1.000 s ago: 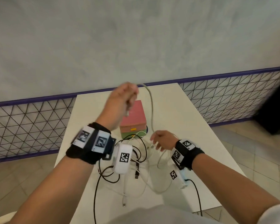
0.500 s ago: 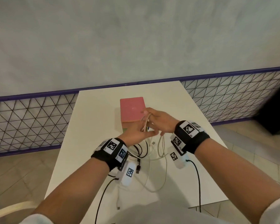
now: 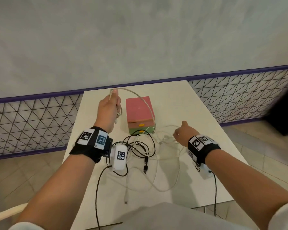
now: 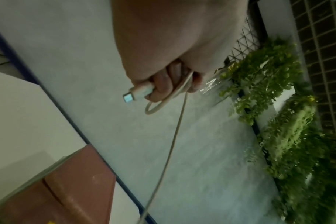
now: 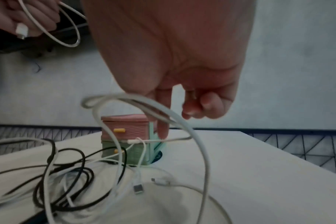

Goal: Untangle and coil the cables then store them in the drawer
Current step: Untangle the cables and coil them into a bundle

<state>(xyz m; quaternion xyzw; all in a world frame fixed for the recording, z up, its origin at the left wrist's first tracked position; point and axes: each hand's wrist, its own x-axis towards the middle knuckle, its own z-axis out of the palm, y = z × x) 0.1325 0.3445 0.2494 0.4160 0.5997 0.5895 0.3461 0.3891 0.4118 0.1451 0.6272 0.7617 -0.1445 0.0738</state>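
My left hand point(image 3: 109, 105) is raised left of the drawer box and grips a small coil of the white cable point(image 4: 174, 136), its plug point(image 4: 138, 92) sticking out of the fist. From there the cable arcs over the pink and green drawer box point(image 3: 140, 112) down to my right hand point(image 3: 184, 134). That hand hovers low over the table with its fingers curled, and the white cable point(image 5: 200, 144) runs across its forefinger. Both drawers look closed. A tangle of black cable point(image 3: 140, 146) and more white cables point(image 3: 165, 180) lies in front of the box.
The white table point(image 3: 181, 100) ends close to a grey wall with a purple rail. A black USB plug point(image 3: 145, 168) lies mid-table. Black cords from the wrist cameras hang over the near edge. Green plants point(image 4: 278, 91) show in the left wrist view.
The hands were together in front of the box. Now the left hand has risen up and left with the coil, and the right hand has dropped right toward the loose cable.
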